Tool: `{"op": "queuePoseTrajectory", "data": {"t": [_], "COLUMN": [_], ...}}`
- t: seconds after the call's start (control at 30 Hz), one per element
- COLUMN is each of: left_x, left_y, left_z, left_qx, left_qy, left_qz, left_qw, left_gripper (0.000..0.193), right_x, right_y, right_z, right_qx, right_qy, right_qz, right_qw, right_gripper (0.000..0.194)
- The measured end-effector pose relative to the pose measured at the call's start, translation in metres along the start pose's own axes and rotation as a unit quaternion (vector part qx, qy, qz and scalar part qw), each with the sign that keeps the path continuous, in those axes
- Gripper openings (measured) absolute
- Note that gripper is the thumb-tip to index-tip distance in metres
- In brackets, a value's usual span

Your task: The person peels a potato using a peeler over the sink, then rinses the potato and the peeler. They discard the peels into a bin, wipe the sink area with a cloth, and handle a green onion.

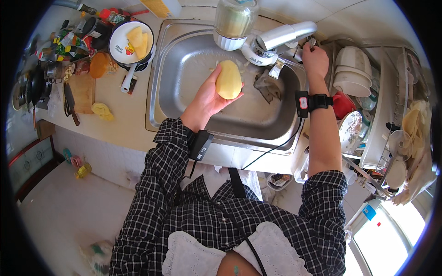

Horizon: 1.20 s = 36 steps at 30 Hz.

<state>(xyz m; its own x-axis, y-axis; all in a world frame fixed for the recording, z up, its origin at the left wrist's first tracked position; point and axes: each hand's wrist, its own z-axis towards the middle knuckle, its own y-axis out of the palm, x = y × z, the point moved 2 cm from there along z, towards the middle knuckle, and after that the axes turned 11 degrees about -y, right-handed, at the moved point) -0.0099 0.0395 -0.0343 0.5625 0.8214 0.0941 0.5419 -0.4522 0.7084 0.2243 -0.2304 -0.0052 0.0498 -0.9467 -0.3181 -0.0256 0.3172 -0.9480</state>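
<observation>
A peeled yellow potato (228, 79) rests in my left hand (208, 94), fingers curled under and around it, above the stainless steel sink (183, 100). My right hand (316, 62) reaches to the back right corner beyond the sink's rim. Its fingers are closed on a small shiny metal object (312, 42), mostly hidden by them, so I cannot tell its kind. Left of that hand stands the faucet (290, 34), with a white filter unit (257, 57) marked AUX. Dark wet peelings or a rag (267, 86) lie in the basin's right side, with pale scraps behind the potato.
At left, a white pan (121, 39) holds pale yellow pieces. Nearby are a knife (70, 103), a wooden cutting board (83, 93), a yellow cloth (102, 111) and several bottles (69, 43). A dish rack (380, 162) with stacked bowls (353, 77) flanks my right arm.
</observation>
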Motion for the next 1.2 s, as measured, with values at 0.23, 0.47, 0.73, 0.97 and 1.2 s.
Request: {"op": "queuePoseTrajectory", "data": {"t": [0.23,0.47,0.73,0.97,1.2], "left_x": [-0.011,-0.019,-0.05,-0.043,-0.003], "left_y": [-0.001,0.001,-0.008,-0.018,-0.003], "left_z": [0.007,0.02,0.033,0.05,0.023], "left_qx": [0.026,0.077,0.033,0.142,0.165], "left_qy": [-0.032,-0.044,0.046,0.235,0.147], "left_qz": [-0.05,-0.061,-0.062,0.085,0.254], "left_qw": [0.998,0.994,0.996,0.958,0.942], "left_gripper": [0.053,0.045,0.041,0.036,0.046], "right_x": [0.006,0.008,-0.084,-0.114,-0.112], "right_y": [0.001,0.002,0.041,0.032,0.028], "right_z": [-0.013,-0.069,-0.255,-0.262,-0.25], "right_qx": [-0.019,0.084,-0.177,-0.148,-0.137], "right_qy": [0.009,0.074,0.157,0.178,0.118], "right_qz": [0.015,0.28,0.553,0.592,0.595], "right_qw": [1.0,0.953,0.799,0.772,0.783], "right_gripper": [0.052,0.044,0.051,0.063,0.05]}}
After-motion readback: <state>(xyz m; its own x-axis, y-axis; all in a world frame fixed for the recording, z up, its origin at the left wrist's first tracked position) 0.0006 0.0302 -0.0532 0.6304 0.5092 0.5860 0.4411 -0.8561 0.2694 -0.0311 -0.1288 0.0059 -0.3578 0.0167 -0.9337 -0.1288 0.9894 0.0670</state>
